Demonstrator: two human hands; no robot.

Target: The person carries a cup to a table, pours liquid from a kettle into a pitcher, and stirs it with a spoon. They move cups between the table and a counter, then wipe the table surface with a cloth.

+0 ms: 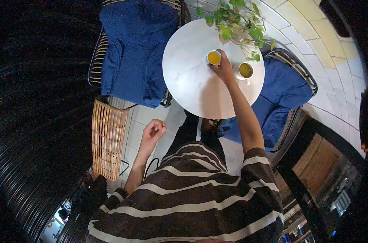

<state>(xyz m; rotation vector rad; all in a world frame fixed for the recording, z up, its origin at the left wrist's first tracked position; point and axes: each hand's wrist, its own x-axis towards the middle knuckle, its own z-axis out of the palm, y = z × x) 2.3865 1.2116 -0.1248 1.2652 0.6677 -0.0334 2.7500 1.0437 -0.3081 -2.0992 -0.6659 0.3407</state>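
My right hand [223,69] reaches out over the round white table [184,77], its fingers wrapped round the side of a white cup [208,61] of orange-yellow drink. Just right of that hand, a white mug [239,75] holds a darker yellow-green liquid, its handle towards me. My left hand [154,131] hangs in the air between the table and the wicker seat, fingers loosely curled, nothing visible in them.
A leafy plant in a glass vase [241,37] stands at the table's back edge. Chairs draped in blue cloth [131,56] flank the table, the other blue-covered chair [281,89] being at right. A wicker piece [108,139] sits at lower left. White tiles [313,52] cover the wall.
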